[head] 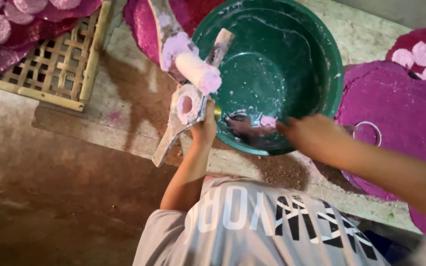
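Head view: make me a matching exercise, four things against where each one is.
Things
1. green round plastic basin
2. woven bamboo tray
3. thin metal ring
4. pale pink dough cylinder

Places
A. lies on the magenta sheet at the right
B. top left, bearing pink rounds
C. sits on the grey wooden tool held by the left hand
D. centre, with the blurred right hand reaching into it

Pairs: 1-D, 2-B, 3-A, 4-C.
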